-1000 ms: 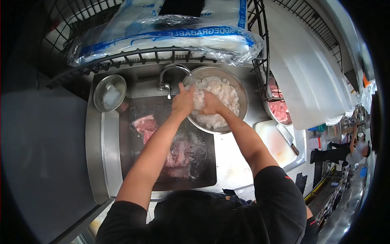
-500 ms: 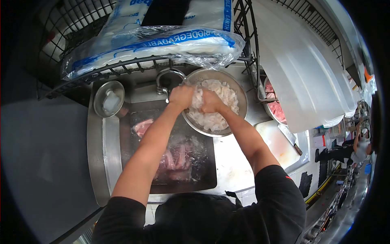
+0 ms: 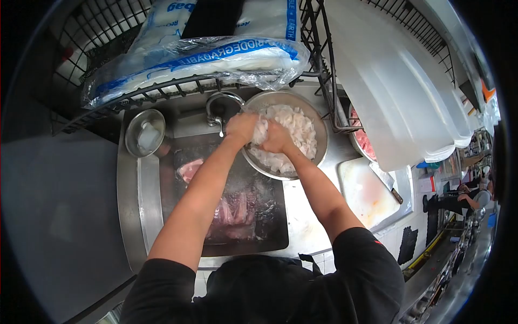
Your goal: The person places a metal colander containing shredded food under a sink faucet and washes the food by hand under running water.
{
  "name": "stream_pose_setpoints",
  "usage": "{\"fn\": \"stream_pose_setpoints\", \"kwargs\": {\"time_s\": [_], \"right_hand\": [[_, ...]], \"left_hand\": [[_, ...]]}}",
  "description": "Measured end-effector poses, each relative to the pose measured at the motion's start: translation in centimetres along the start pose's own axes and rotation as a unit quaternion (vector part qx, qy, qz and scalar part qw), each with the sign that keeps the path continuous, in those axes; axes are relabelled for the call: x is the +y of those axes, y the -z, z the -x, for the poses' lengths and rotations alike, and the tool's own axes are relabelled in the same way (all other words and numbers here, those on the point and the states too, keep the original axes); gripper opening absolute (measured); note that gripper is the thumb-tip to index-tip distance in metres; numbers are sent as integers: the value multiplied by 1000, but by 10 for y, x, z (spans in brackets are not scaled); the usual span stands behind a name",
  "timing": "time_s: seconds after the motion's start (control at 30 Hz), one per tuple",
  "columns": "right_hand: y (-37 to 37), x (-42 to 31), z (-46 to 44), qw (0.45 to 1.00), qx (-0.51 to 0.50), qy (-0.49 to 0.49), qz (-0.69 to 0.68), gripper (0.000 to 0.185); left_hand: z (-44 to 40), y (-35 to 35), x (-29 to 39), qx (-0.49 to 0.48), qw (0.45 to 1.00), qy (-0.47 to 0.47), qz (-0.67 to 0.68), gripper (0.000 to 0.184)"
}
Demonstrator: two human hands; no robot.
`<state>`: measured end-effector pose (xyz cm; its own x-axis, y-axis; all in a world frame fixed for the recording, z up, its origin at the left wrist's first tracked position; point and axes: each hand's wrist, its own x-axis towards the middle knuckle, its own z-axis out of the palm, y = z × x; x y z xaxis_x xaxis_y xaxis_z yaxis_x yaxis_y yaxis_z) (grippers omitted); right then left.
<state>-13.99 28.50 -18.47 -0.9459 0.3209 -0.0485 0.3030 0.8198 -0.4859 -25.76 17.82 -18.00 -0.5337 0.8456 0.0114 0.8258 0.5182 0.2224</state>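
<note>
A steel sink (image 3: 168, 213) holds pink meat (image 3: 234, 211). Touching its 1 o'clock side, a metal bowl (image 3: 321, 148) contains pale, soft pieces (image 3: 295, 128). A cutting board (image 3: 367, 200) lies at the bowl's 4 o'clock. Near the bowl's 9 o'clock rim, the left hand (image 3: 242, 127) and right hand (image 3: 276, 137) have their fingers curled, gripping a clump of pieces between them.

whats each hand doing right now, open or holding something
Left hand: closed around some of the pale pieces.
Right hand: curled against the same clump; exact grip can't be told.

Knife (image 3: 382, 176) on wht cutting bd (image 3: 360, 195).
</note>
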Motion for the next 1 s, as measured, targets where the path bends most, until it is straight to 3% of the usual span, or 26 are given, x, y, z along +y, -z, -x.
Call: {"fn": "stream_pose_setpoints", "kwargs": {"time_s": [0.13,0.23,0.3,0.33,0.4,0.43,0.5,0.53,0.6,0.63,0.7,0.77,0.93,1.0], "right_hand": [[-3,-3,8,997,5,-48,67,90],[2,8,10,991,-37,-122,-31,98],[18,11,15,944,-45,-182,-270,96],[16,17,16,945,-44,-184,-269,96],[5,30,15,784,-6,-268,-560,94],[2,35,15,784,-4,-268,-560,94],[-7,39,16,897,44,-66,-434,92],[-13,37,17,897,44,-66,-434,92],[-31,22,17,987,91,-57,-121,95],[-36,11,18,987,92,-57,-122,95],[-45,-8,16,971,99,-210,-61,93],[-53,-2,1,972,101,-206,-58,92],[-56,5,-26,927,80,-250,-269,96],[-53,-3,-29,922,83,-254,-279,93]], "left_hand": [[9,1,3,7,998,37,56,27],[9,2,0,-15,997,53,61,27],[4,-2,-8,-14,998,22,63,26],[6,-1,-8,-14,998,20,64,26],[8,3,-7,-2,994,46,97,25],[7,2,-7,-1,994,44,97,25],[10,4,-5,69,979,78,178,30],[16,4,-1,69,978,78,178,30],[30,6,8,173,955,133,199,38],[30,3,7,173,955,133,199,38],[28,-4,6,177,914,252,264,49],[29,-14,1,170,908,252,288,48],[34,-21,-1,154,897,264,320,48],[37,-19,1,155,878,273,360,47]]}}
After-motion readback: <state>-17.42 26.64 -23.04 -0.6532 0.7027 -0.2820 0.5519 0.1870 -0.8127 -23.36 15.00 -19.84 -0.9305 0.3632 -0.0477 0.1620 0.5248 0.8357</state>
